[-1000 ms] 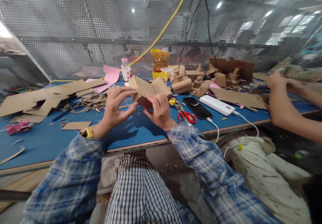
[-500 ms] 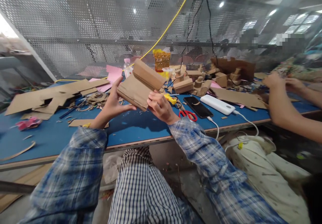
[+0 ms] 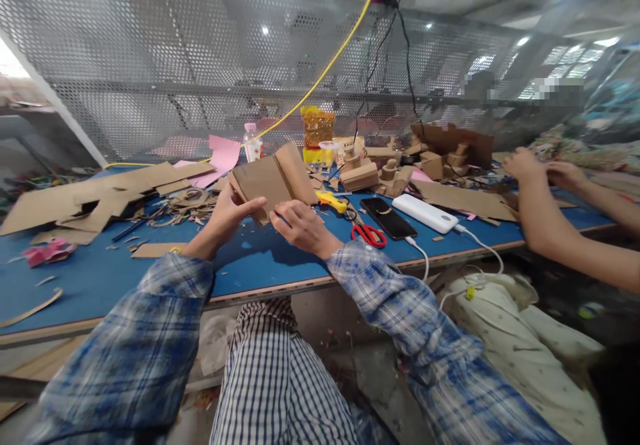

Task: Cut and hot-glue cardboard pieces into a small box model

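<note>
A folded brown cardboard piece [image 3: 263, 181], with a raised flap on its right side, is held above the blue table [image 3: 250, 268]. My left hand [image 3: 225, 217] grips its left edge, thumb on the near face and fingers behind. At the lower right edge, my right hand [image 3: 300, 227] has its fingers bent and pressed together on the cardboard. Just right of the piece lies a yellow cutter [image 3: 331, 201], with red-handled scissors [image 3: 369, 235] nearer the front edge.
A black phone [image 3: 389, 217] and white power bank [image 3: 425, 212] lie to the right. Cardboard sheets [image 3: 95, 195] and scraps cover the left. Cardboard parts [image 3: 360, 175] stand behind. Another person's hands [image 3: 525, 165] are at the far right.
The cardboard has turned, its flap now leaning to the right. My left thumb has moved onto its face, and my right hand has shifted left and lower. The camera view has shifted slightly.
</note>
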The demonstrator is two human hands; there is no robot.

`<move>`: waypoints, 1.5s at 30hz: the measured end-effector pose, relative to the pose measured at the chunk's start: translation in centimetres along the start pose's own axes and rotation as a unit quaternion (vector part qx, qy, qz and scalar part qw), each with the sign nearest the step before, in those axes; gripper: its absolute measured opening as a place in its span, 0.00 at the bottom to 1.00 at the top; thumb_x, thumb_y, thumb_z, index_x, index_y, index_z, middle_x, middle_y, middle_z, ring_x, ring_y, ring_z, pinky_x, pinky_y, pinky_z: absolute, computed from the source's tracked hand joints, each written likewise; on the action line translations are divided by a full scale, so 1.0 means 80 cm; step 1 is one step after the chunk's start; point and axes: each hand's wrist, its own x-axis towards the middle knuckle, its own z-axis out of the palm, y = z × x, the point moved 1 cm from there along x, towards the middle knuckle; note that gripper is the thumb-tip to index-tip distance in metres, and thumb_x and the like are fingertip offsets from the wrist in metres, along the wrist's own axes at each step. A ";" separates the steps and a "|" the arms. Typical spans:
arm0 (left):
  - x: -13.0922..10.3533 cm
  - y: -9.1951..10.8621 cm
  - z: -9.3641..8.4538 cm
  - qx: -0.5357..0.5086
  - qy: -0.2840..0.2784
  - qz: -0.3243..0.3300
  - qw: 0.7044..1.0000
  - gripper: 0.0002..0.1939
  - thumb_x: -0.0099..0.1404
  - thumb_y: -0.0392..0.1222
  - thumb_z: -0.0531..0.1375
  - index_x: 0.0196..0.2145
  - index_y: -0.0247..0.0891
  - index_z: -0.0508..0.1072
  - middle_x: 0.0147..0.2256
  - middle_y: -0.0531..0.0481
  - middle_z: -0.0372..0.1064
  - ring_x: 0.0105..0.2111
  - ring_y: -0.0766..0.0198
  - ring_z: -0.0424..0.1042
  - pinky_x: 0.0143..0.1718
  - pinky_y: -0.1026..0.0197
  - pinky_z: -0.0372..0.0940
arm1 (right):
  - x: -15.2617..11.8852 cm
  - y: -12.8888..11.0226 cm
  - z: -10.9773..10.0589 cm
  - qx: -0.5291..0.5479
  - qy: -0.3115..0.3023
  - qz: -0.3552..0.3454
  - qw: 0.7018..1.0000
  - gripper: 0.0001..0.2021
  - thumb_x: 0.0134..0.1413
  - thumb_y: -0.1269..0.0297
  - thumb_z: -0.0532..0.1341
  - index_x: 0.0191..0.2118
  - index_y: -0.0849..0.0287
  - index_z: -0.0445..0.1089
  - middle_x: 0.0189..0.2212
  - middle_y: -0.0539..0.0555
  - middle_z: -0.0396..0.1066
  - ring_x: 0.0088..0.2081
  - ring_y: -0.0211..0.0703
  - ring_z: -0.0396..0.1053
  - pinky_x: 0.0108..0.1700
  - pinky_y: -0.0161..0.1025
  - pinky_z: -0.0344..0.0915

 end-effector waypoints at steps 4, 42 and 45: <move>0.006 0.000 -0.011 0.087 0.032 0.062 0.994 0.35 0.44 0.60 0.76 0.43 0.38 0.70 0.43 0.44 0.76 0.43 0.53 0.76 0.47 0.51 0.73 | -0.003 0.001 -0.005 0.042 0.012 0.006 0.999 0.09 0.66 0.68 0.56 0.48 0.57 0.71 0.52 0.63 0.70 0.61 0.53 0.67 0.61 0.56 0.68; -0.027 0.036 0.009 0.437 -0.076 0.325 0.835 0.30 0.71 0.39 0.56 0.69 0.49 0.58 0.64 0.44 0.65 0.64 0.50 0.66 0.66 0.43 0.62 | -0.013 0.016 -0.018 0.190 0.153 0.270 0.932 0.23 0.54 0.59 0.68 0.56 0.57 0.71 0.45 0.57 0.69 0.47 0.50 0.70 0.53 0.48 0.70; -0.029 0.038 0.016 0.454 -0.102 0.330 0.821 0.39 0.70 0.40 0.59 0.73 0.47 0.46 0.69 0.41 0.56 0.68 0.47 0.58 0.68 0.41 0.58 | -0.013 0.016 -0.015 0.174 0.151 0.267 0.936 0.24 0.55 0.59 0.67 0.56 0.60 0.71 0.44 0.59 0.70 0.47 0.50 0.70 0.52 0.47 0.70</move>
